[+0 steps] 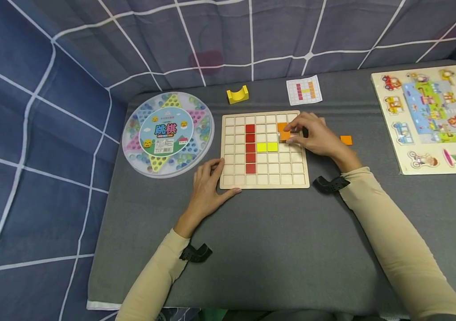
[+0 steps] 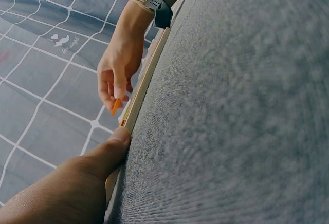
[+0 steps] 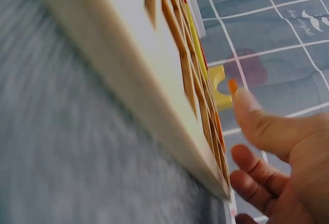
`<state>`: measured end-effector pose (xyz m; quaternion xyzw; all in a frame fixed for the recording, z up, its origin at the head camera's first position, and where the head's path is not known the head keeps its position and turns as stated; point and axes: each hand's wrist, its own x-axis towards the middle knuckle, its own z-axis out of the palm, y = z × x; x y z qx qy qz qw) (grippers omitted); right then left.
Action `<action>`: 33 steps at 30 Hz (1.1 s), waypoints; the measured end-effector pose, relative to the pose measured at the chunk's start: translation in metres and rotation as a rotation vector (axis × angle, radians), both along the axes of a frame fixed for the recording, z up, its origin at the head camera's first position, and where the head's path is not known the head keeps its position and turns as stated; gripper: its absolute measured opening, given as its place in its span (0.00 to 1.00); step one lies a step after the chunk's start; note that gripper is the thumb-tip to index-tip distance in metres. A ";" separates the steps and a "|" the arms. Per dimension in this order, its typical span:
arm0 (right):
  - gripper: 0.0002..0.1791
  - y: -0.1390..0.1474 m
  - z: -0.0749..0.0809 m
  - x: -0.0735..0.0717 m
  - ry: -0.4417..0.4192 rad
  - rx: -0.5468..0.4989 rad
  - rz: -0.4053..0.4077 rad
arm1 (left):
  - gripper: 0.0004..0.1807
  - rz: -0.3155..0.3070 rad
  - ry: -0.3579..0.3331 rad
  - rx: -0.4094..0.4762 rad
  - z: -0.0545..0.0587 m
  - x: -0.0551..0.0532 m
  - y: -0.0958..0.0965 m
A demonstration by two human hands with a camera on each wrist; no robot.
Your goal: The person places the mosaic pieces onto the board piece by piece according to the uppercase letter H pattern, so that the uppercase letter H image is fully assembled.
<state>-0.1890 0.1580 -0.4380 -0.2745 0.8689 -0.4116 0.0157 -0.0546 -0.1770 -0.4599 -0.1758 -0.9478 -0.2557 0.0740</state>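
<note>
A light wooden grid board (image 1: 264,179) lies on the grey cloth. It holds a column of several red square tiles (image 1: 250,148), two yellow tiles (image 1: 261,147) in a row beside them and an orange tile (image 1: 282,126) near the upper right. My right hand (image 1: 314,133) pinches another orange tile (image 1: 285,136) between thumb and fingers, just below that one; in the left wrist view the held tile (image 2: 116,107) stands tilted on edge. At the board's lower left corner, my left hand (image 1: 207,191) touches the left side with its fingers, its thumb along the front edge.
A loose orange tile (image 1: 346,140) lies right of the board. Behind the board are a printed pattern card (image 1: 304,90) and a yellow arched block (image 1: 237,95). A round Chinese checkers box (image 1: 165,129) stands at left, and a picture puzzle board (image 1: 406,154) lies far right.
</note>
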 end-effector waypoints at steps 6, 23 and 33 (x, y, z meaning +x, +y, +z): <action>0.16 -0.003 -0.006 -0.003 -0.019 0.012 -0.019 | 0.52 -0.005 0.005 0.002 0.001 -0.001 0.001; 0.16 -0.006 -0.008 -0.005 -0.037 0.036 -0.028 | 0.52 0.001 0.005 -0.006 0.000 -0.001 -0.001; 0.19 -0.005 -0.011 -0.005 -0.039 0.046 -0.031 | 0.52 -0.003 0.009 -0.006 -0.001 -0.001 -0.001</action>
